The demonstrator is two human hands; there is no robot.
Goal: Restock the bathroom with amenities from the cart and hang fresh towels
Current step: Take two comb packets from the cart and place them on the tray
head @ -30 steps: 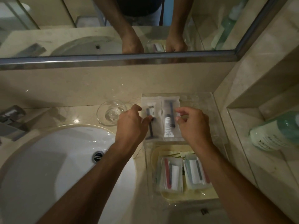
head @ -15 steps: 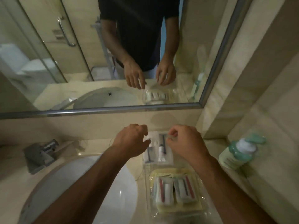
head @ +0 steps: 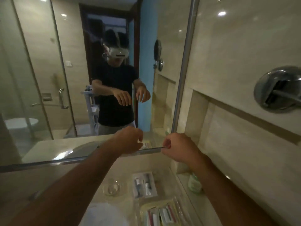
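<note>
A: Where are the two hands against the silver-framed wall mirror?

B: Both are raised in front of its lower frame; the left hand has its fingers loosely curled and holds nothing; the right hand is a little to the right of it, fingers curled in, thumb and forefinger close together; I cannot tell whether anything is pinched there, though nothing shows.

A: And the amenities?

B: Below the mirror, on the beige marble bench; a clear flat packet with a dark razor and a small white tube lies nearest the mirror, in the far end of a clear plastic tray; no hand touches it; further from the mirror, in the same tray, lie small white sachets with red and grey strips on a yellow liner.

A: Anything beside the packet?

B: A small clear glass dish just left of it; further from the mirror, a white basin, blurred at the bottom edge.

A: To the right of the mirror?

B: A pale green bottle leaning in a low wall niche; higher on the wall, a round chrome fitting.
</note>
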